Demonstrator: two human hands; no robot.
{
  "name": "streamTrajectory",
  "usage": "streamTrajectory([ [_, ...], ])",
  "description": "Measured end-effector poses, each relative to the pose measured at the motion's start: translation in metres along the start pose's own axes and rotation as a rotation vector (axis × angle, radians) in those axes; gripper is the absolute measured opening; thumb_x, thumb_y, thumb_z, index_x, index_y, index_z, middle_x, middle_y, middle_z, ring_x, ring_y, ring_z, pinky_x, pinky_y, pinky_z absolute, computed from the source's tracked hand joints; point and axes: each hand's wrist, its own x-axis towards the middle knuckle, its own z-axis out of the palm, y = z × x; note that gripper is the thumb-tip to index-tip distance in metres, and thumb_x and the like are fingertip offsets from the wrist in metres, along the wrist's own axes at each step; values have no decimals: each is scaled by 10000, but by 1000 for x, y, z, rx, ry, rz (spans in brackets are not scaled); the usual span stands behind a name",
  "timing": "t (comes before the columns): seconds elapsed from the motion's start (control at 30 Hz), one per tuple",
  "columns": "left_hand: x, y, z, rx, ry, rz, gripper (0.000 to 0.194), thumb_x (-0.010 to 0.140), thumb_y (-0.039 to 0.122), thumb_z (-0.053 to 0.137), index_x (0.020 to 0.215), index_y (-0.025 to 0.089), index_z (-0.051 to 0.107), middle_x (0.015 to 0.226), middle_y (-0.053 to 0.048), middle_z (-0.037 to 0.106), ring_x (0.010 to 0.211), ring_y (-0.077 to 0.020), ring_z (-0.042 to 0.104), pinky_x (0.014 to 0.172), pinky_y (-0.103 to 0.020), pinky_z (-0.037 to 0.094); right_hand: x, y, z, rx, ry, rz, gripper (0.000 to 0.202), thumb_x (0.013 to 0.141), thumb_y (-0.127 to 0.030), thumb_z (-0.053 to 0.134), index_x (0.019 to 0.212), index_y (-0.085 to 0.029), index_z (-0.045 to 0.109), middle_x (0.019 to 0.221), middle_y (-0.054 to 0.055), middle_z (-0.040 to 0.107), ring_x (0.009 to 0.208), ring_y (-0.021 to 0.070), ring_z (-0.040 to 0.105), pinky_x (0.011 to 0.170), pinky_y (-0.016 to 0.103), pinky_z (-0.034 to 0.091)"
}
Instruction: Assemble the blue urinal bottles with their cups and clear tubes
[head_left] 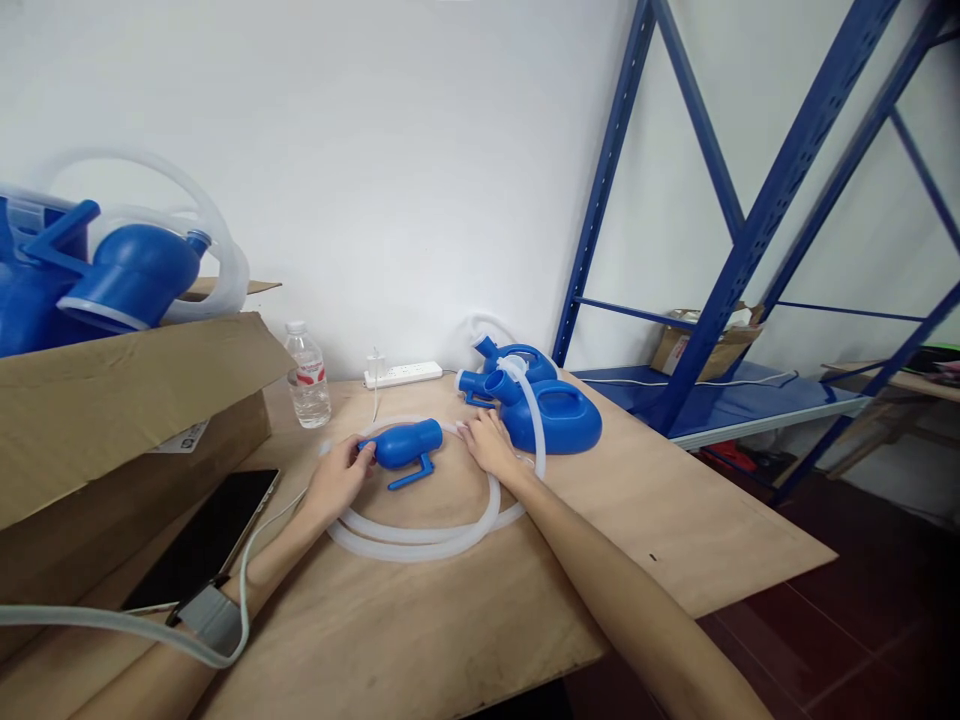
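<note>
My left hand (341,480) pinches the narrow left end of a blue funnel-shaped piece (401,445) with a hooked handle, low over the wooden table. Around and below that piece runs a coiled translucent hose (420,545). My right hand (486,440) rests by the hose's right side, its fingers curled at the tube; what they grip is partly hidden. Just right of it stands a blue jug (570,415) with a moulded handle, the hose passing over its front. Behind sits a second blue jug (536,362), and a blue spout piece (474,382) lies beside them.
An open cardboard box (150,400) at the left holds more blue parts (142,265) and hose. Near it are a water bottle (309,385) and a dark tablet (206,535). A power strip (405,374) lies by the wall. Blue shelving (720,290) stands right.
</note>
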Motion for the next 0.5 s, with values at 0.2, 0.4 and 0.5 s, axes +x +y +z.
streamTrajectory([
  [0.2, -6, 11, -4, -137, 50, 59, 567, 837, 678, 514, 1046, 175, 672, 754, -53, 750, 760, -267, 731, 723, -366, 577, 6, -14, -9, 753, 304, -36, 278, 977, -418, 564, 986, -202, 738, 1152, 93, 655, 1121, 237, 614, 1055, 389, 427],
  [0.4, -17, 27, -4, -180, 175, 114, 536, 876, 678, 516, 1031, 194, 685, 767, -40, 753, 740, -249, 738, 719, -356, 600, 4, -40, -18, 1378, 254, -8, 278, 809, -475, 744, 777, -206, 683, 1185, 78, 700, 1073, 242, 669, 937, 376, 525],
  [0.5, -20, 28, 0, -198, 192, 102, 515, 898, 665, 508, 989, 193, 692, 784, -50, 764, 734, -252, 744, 709, -354, 609, 3, -48, -21, 1603, 283, 149, 281, 765, -449, 773, 826, -224, 615, 971, 25, 701, 898, 198, 687, 759, 307, 553],
])
